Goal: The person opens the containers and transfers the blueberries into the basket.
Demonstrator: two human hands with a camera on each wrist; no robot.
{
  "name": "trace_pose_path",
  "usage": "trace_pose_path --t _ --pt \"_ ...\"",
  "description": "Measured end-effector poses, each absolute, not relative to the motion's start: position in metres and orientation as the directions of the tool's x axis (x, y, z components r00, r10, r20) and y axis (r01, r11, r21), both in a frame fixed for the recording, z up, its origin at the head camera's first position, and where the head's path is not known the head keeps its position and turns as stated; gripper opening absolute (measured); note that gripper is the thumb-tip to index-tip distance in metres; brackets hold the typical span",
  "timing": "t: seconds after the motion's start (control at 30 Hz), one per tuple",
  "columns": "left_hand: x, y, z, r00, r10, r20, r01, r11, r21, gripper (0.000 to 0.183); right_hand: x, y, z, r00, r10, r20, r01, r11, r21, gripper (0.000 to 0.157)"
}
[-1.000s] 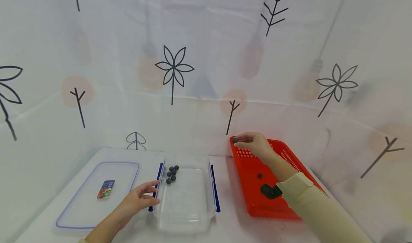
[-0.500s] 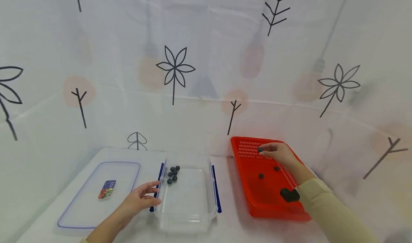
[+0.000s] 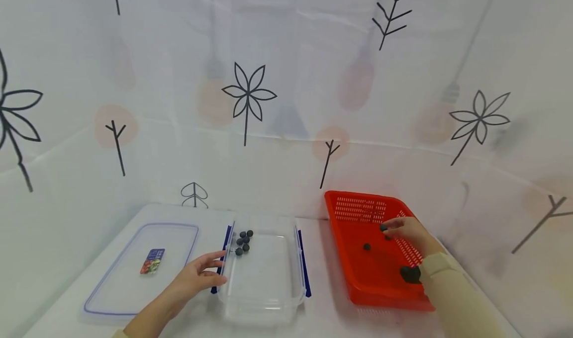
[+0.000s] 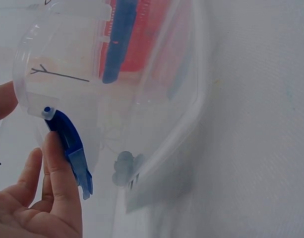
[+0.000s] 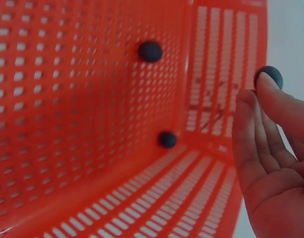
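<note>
My right hand is over the right part of a red plastic basket. Thumb and fingertips pinch a dark blueberry. Two more lie inside the basket: one blueberry sits on the perforated floor, another blueberry closer to the side wall. On the left, my left hand rests at the side of a clear plastic container, its fingers extended and one against a blue latch. Several blueberries are clustered along the container's left inner side.
Left of the container lies a clear lid with a blue edge and a printed label. Behind everything hangs a white patterned curtain. A white tabletop shows between container and basket.
My right hand has moved right and nearer from the basket's back left corner, carrying the blueberry. My left hand has stayed at the container.
</note>
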State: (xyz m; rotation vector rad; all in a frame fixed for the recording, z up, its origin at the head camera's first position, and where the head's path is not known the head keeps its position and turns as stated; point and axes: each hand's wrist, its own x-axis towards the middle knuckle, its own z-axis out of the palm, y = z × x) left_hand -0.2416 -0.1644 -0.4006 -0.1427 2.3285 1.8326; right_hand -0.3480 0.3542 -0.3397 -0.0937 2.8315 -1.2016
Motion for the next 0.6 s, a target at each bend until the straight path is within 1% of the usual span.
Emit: trace_pose_path --t 0.1,0.2,0.43,0.6 --pt "-0.242 -0.164 -0.400 -0.980 0.035 -0.196 -0.182 0.239 0.954 0.066 -0.347 0.360 -0.344 -0.995 -0.080 -0.051 -0.019 0.698 -0.716 0.031" --pt "-0.242 -0.164 -0.401 -0.979 0.037 -0.199 -0.185 0.238 0.953 0.066 -0.347 0.364 -0.350 -0.994 -0.098 -0.057 -0.028 0.702 -0.711 0.030" --pt "-0.243 -0.165 -0.400 -0.980 0.046 -0.192 -0.175 0.246 0.953 0.066 -0.348 0.368 -0.357 -0.992 -0.085 -0.087 0.003 0.695 -0.719 0.029" --pt "-0.241 -0.165 -0.399 -0.981 0.062 -0.181 -0.163 0.231 0.959 0.066 -0.348 0.367 -0.351 -0.993 -0.112 -0.042 -0.048 0.695 -0.717 0.031"
